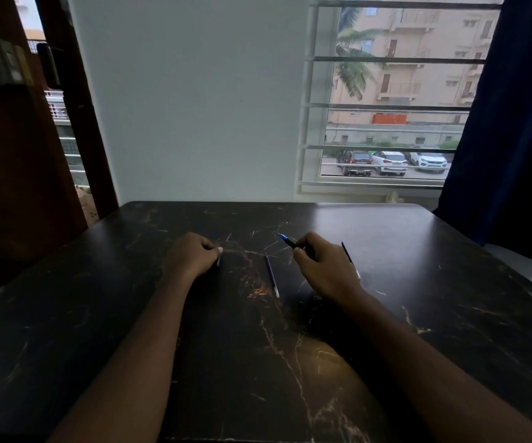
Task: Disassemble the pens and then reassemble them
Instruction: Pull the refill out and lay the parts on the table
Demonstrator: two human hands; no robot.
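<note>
My right hand (322,266) grips a dark pen (288,243) whose blue tip points up and to the left, just above the table. A thin refill (272,275) lies loose on the dark marbled table (258,362) between my hands. A second thin refill (349,259) lies to the right of my right hand, partly hidden by it. My left hand (192,255) rests on the table with its fingers closed on a small dark pen part (218,260), most of which is hidden.
A white wall stands behind the table's far edge. A barred window (386,107) is at the back right, with a dark blue curtain (514,123) beside it. A dark wooden door frame (76,107) stands at the left.
</note>
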